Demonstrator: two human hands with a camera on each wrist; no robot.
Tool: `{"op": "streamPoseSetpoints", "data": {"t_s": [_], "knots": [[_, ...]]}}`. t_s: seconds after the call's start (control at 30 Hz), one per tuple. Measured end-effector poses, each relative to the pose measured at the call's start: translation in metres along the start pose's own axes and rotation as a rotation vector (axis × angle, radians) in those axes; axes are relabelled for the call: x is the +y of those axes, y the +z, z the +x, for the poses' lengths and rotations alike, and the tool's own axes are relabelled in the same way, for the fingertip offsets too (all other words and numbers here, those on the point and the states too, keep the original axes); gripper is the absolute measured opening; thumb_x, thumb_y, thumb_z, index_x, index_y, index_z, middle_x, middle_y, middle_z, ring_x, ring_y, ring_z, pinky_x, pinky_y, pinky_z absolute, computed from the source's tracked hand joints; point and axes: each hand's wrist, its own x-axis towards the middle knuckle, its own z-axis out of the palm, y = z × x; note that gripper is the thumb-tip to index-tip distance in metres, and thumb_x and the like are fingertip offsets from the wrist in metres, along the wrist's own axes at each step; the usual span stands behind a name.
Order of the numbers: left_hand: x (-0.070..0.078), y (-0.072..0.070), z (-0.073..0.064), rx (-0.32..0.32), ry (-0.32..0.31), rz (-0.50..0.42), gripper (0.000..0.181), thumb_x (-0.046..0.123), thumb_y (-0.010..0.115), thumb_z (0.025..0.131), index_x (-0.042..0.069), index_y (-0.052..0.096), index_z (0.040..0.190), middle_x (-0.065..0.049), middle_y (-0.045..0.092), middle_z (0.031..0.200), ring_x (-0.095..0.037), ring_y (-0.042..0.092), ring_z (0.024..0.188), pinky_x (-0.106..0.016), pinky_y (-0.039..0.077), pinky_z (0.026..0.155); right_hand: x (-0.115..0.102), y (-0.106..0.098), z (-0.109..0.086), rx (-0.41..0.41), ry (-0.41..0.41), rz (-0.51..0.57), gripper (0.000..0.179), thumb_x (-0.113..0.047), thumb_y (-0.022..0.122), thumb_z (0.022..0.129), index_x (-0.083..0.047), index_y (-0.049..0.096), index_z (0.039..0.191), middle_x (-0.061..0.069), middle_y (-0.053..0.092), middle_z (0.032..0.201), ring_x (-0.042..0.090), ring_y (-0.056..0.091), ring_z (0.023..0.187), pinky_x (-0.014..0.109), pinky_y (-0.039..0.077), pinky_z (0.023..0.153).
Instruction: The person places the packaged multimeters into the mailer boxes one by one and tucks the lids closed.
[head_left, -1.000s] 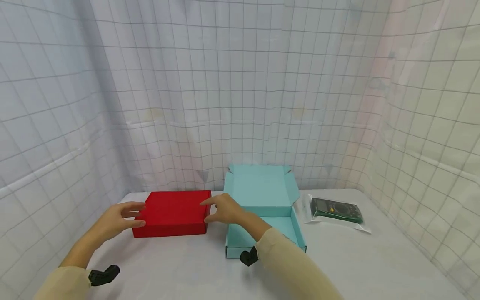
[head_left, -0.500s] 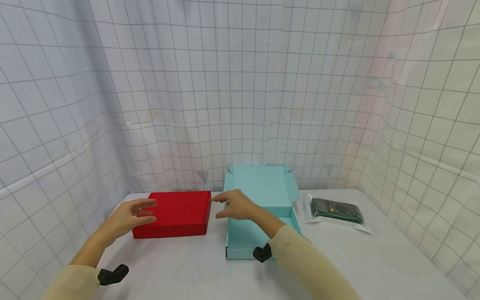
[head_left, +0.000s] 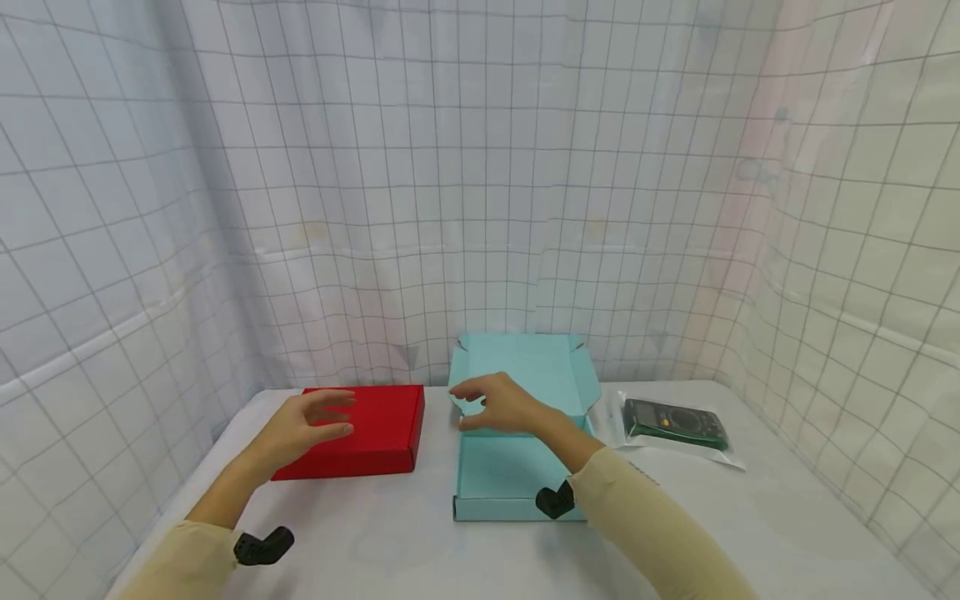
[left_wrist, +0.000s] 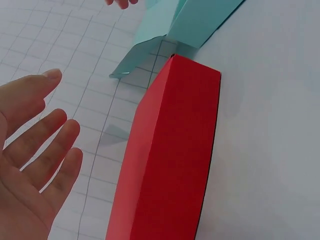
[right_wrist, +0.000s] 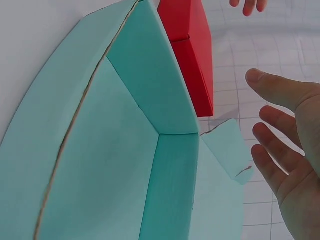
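Desk [head_left: 420, 550] in white carries a red box [head_left: 378, 421] toward the person's left and, just beside it, a teal box [head_left: 498, 508] whose lid [head_left: 525, 358] leans back toward the gridded curtain [head_left: 510, 167]. The left hand [head_left: 300, 425] hangs over the left part of the red box, thumb and fingers apart, holding nothing, and hides the box's back left corner in the head view. The right hand [head_left: 502, 406], also with thumb and fingers apart and holding nothing, is above the teal box near the lid's fold; how high it stands is hard to judge. The right forearm [head_left: 566, 442] and its cream sleeve [head_left: 652, 521] cut across the teal box, covering much of its right wall. Past that wall lies a multimeter [head_left: 675, 423] in a clear bag [head_left: 731, 457]. Each wrist bears a small black device [head_left: 264, 547], the right one partly in front of the teal box
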Motion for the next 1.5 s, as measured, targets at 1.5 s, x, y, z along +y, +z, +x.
{"op": "streamPoseSetpoints", "data": {"t_s": [1.5], "knots": [[0.025, 0.134, 0.026, -0.055, -0.039, -0.241, 0.046, 0.013, 0.072, 0.098, 0.000, 0.059, 0.140, -0.022, 0.060, 0.139, -0.043, 0.059, 0.126, -0.044, 0.056, 0.097, 0.076, -0.069, -0.088, 0.106, 0.153, -0.010, 0.060, -0.016, 0.081, 0.091, -0.005, 0.059, 0.145, 0.018, 0.065, 0.135, 0.032, 0.063, 0.120, 0.051, 0.053, 0.098]]}}
